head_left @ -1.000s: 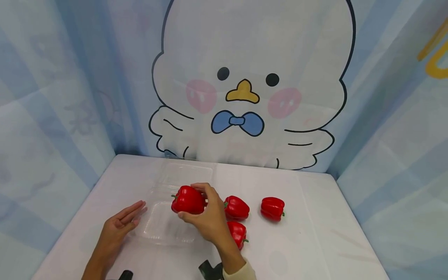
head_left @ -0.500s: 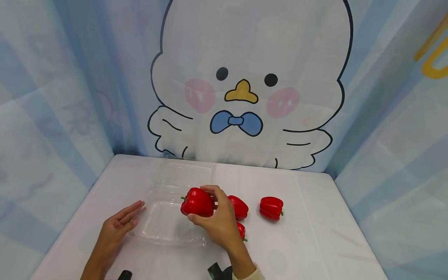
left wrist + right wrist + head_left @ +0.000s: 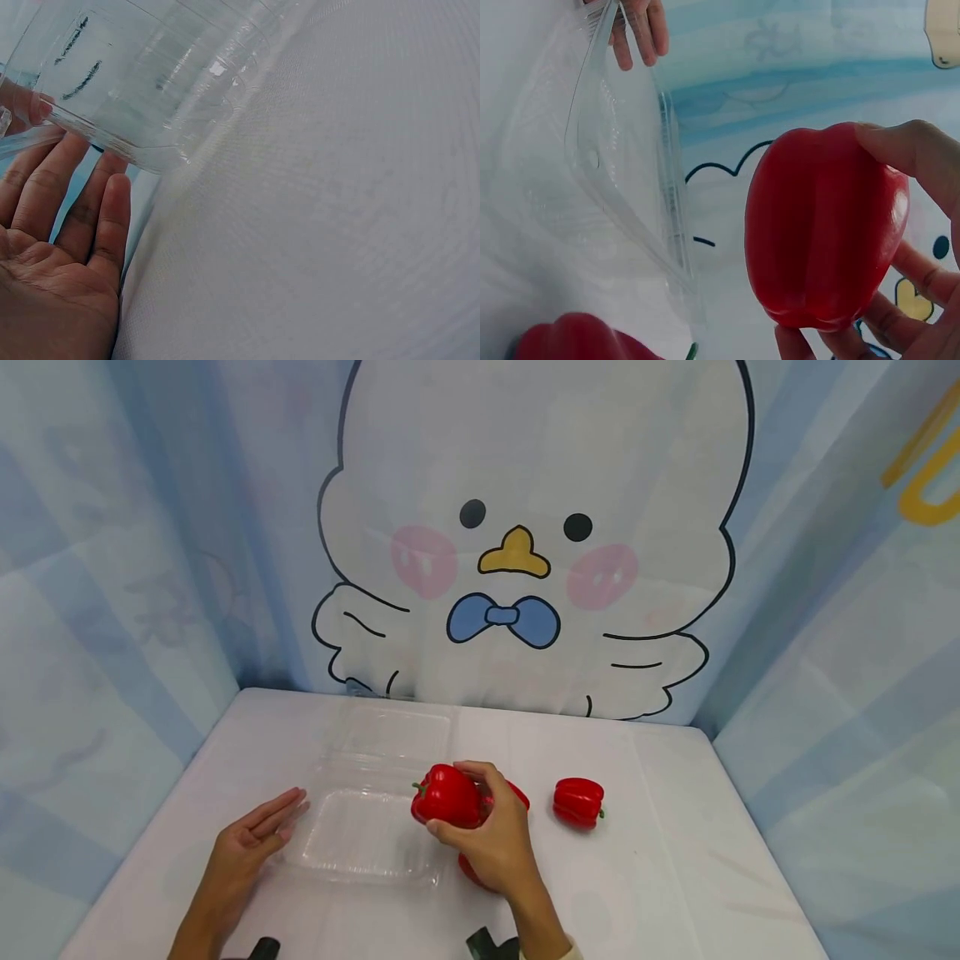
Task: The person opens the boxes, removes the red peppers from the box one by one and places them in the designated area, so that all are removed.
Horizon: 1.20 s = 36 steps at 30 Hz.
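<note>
A red bell pepper point(image 3: 448, 795) with a green stem is held by my right hand point(image 3: 501, 843), thumb on the near side and fingers round the back. In the head view it overlaps the right edge of the clear plastic clamshell box point(image 3: 360, 839), which lies opened out with its lid towards the back. Behind my right hand, two more red peppers show only in part: one pepper point(image 3: 519, 795) beyond it and another pepper point(image 3: 472, 870) below it. My left hand point(image 3: 242, 856) lies at the box's left side, fingers extended, fingertips right at the wall of the box point(image 3: 142, 142).
Farther right on the white table point(image 3: 645, 893) lies another red bell pepper point(image 3: 578, 802). A curtain point(image 3: 420, 643) printed with a cartoon bird hangs along the table's back edge, and striped cloth walls point(image 3: 847, 710) stand at both sides.
My right hand has carried the bell pepper rightwards, from over the box to its right edge, covering more of the peppers behind. The left hand stays at the box.
</note>
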Each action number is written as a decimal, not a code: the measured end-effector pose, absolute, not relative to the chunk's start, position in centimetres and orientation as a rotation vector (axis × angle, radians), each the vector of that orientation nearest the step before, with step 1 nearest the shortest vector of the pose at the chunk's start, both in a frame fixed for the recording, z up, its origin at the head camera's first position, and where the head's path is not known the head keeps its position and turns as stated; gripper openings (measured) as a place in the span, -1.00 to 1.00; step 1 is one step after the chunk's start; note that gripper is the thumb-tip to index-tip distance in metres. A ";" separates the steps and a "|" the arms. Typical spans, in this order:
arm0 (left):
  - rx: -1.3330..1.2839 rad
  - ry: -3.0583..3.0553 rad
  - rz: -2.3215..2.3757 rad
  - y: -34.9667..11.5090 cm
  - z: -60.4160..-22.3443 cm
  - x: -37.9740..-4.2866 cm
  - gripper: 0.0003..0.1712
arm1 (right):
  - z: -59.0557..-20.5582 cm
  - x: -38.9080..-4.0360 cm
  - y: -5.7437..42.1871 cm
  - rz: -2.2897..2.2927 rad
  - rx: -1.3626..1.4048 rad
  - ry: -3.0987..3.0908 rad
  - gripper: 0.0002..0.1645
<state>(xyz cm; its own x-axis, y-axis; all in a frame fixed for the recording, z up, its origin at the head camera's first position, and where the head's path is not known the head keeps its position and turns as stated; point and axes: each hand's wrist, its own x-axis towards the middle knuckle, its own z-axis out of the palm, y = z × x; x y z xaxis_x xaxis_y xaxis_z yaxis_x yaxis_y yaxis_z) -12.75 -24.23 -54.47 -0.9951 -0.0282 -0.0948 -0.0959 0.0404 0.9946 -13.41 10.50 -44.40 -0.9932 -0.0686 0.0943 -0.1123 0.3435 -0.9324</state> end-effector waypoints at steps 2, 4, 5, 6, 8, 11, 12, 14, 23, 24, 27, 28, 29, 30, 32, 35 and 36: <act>-0.128 2.236 2.139 -24.2 -54.5 -12.7 -0.26 | -44.5 -13.4 10.9 1.752 0.167 -2.539 -0.11; -0.129 2.236 2.139 -24.2 -54.5 -12.7 -0.26 | -44.7 -13.4 11.4 1.738 0.156 -2.534 -0.12; -0.132 2.237 2.136 -24.3 -54.5 -12.7 -0.26 | -44.8 -13.3 11.7 1.734 0.151 -2.529 -0.12; -0.135 2.241 2.131 -24.3 -54.5 -12.7 -0.26 | -44.8 -13.3 12.0 1.728 0.142 -2.529 -0.13; -0.146 2.246 2.123 -24.2 -54.5 -12.7 -0.25 | -45.0 -13.3 12.6 1.723 0.119 -2.525 -0.13; -0.151 2.247 2.120 -24.2 -54.5 -12.8 -0.25 | -45.2 -13.2 13.6 1.714 0.064 -2.524 -0.13; -0.148 2.242 2.129 -24.2 -54.5 -12.7 -0.25 | -45.2 -13.1 13.8 1.702 0.044 -2.528 -0.13; -0.129 2.229 2.153 -24.2 -54.5 -12.7 -0.25 | -45.2 -13.0 14.4 1.681 0.021 -2.532 -0.13; -0.040 2.193 2.233 -24.1 -54.5 -12.5 -0.28 | -45.6 -12.5 16.2 1.659 -0.038 -2.519 -0.11; -0.040 2.195 2.230 -24.1 -54.5 -12.5 -0.28 | -45.6 -12.5 16.4 1.655 -0.047 -2.519 -0.11; -0.038 2.201 2.225 -24.1 -54.5 -12.5 -0.28 | -45.6 -12.3 17.1 1.631 -0.073 -2.527 -0.12; -0.037 2.198 2.228 -24.1 -54.5 -12.5 -0.28 | -45.6 -12.3 17.3 1.629 -0.082 -2.527 -0.12; -0.036 2.197 2.227 -24.1 -54.5 -12.5 -0.28 | -45.6 -12.2 17.6 1.626 -0.091 -2.528 -0.12; -0.038 2.195 2.229 -24.1 -54.5 -12.5 -0.28 | -45.6 -12.2 17.8 1.626 -0.096 -2.527 -0.12; -0.042 2.189 2.230 -24.1 -54.5 -12.5 -0.27 | -45.6 -12.1 18.3 1.629 -0.109 -2.523 -0.12; -0.054 2.181 2.229 -24.2 -54.6 -12.5 -0.27 | -45.6 -12.0 19.1 1.632 -0.137 -2.517 -0.12; -0.058 2.183 2.223 -24.2 -54.6 -12.6 -0.27 | -45.7 -12.0 19.3 1.628 -0.150 -2.519 -0.12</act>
<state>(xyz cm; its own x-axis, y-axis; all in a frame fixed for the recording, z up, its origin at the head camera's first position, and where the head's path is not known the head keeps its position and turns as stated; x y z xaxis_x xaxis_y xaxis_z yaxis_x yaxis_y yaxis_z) -12.55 -24.19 -54.61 -0.9990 -0.0073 -0.0446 -0.0444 -0.0183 0.9988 -11.98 19.29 -45.66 -0.9854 0.1584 0.0623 0.0083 0.4102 -0.9120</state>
